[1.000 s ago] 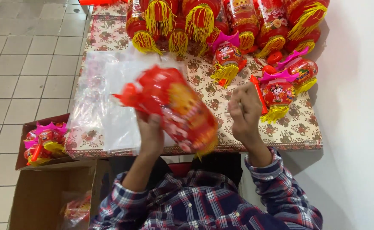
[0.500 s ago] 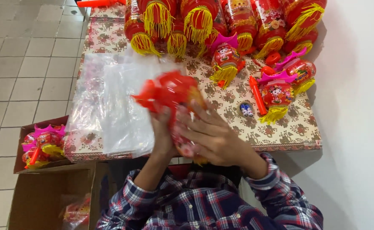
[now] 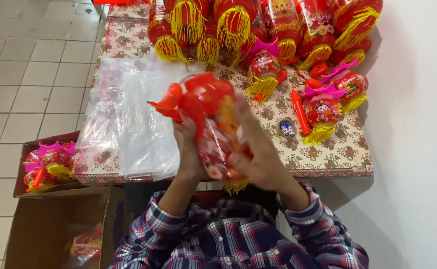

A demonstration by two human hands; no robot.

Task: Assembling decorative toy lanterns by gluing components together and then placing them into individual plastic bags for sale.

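A red paper lantern [image 3: 209,117] wrapped in clear plastic, with a yellow fringe at its lower end, is gripped by both hands above the table's near edge. My left hand [image 3: 188,149] clasps its left side from below. My right hand [image 3: 260,152] wraps over its right side. The wrapper's red top is bunched at the upper left. Beneath and to the left lies a stack of clear plastic bags [image 3: 128,114] on the floral tablecloth [image 3: 338,149].
Rows of red lanterns with yellow tassels [image 3: 238,22] fill the table's far end. Two small lanterns [image 3: 323,109], a red stick [image 3: 300,112] and a small blue item [image 3: 287,128] lie at right. Cardboard boxes [image 3: 49,224] with packed lanterns [image 3: 46,164] stand at left. White wall at right.
My right hand came off the table and closed on the lantern. The lantern turned more upright and drew closer to my body.
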